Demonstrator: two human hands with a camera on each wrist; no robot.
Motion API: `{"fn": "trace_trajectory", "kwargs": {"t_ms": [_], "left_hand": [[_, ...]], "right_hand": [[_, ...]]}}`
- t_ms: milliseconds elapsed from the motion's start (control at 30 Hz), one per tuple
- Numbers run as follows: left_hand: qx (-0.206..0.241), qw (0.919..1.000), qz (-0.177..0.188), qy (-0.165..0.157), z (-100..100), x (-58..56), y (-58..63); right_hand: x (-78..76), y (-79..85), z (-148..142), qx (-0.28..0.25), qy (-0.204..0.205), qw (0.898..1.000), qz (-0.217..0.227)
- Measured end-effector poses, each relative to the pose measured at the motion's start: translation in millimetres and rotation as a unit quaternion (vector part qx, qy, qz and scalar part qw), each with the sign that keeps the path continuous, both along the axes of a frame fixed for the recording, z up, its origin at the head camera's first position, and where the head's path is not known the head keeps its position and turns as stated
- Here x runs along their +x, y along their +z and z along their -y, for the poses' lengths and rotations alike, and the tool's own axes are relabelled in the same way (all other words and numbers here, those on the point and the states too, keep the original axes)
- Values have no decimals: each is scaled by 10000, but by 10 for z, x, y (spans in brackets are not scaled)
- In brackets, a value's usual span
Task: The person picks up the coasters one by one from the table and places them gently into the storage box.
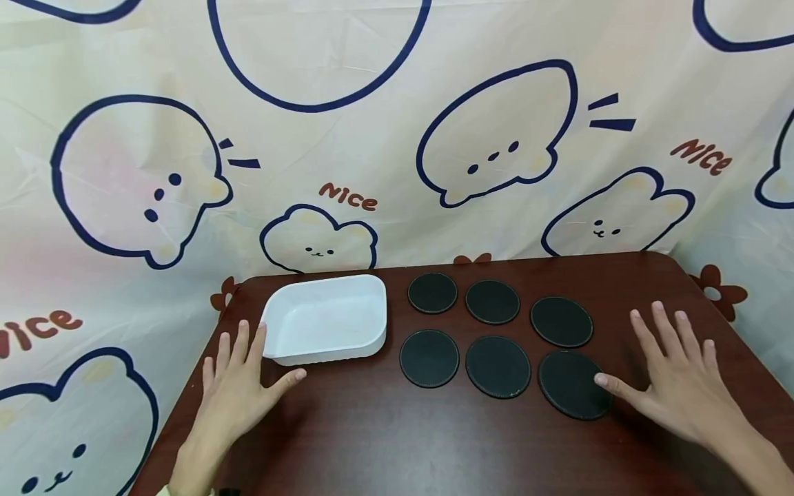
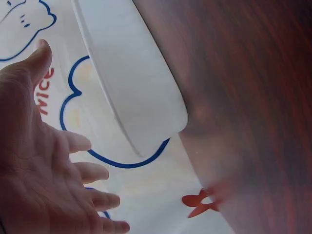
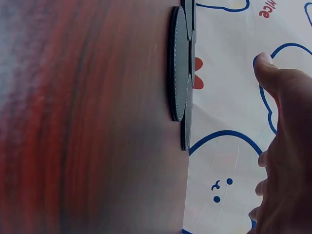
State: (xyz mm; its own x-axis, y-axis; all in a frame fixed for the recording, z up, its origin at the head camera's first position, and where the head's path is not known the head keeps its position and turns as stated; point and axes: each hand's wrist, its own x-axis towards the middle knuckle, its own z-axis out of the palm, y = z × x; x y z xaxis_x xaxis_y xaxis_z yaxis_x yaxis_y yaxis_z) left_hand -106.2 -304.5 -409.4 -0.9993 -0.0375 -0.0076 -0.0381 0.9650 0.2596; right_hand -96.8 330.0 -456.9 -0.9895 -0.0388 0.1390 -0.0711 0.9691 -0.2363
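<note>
My left hand [image 1: 232,396] has its fingers straight and spread, beside the near left corner of a white rectangular tray [image 1: 325,317]. In the left wrist view the palm [image 2: 44,175] faces the tray's side wall [image 2: 141,83] and holds nothing. Over on the right, my right hand [image 1: 685,386] is spread too, its thumb overlapping the edge of the nearest right black round coaster [image 1: 573,386] in the head view. The right wrist view has that hand [image 3: 287,156] raised above the table, with stitched coasters [image 3: 179,68] beyond it.
Several black coasters lie in two rows on the dark wood table [image 1: 397,448], among them one at the back left [image 1: 432,293] and one at the front middle [image 1: 498,367]. A pale curtain [image 1: 384,158] with bear drawings hangs behind and beside the table.
</note>
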Motion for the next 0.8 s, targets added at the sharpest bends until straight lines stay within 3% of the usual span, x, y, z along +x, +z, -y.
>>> {"fn": "trace_trajectory", "kwargs": {"t_ms": [433,633,800], "left_hand": [[1014,9948,-93,-28,274,-263,-128],[1310,9913,119,75,371,-363,-169],[1811,9831,276,59,413,-424,-214]], "right_hand": [[-194,87,10,-1137,563,9912,369],[-319,63,-1,-1418,715,9866,370],[-410,32,-3,-1542,760,9844,366]]}}
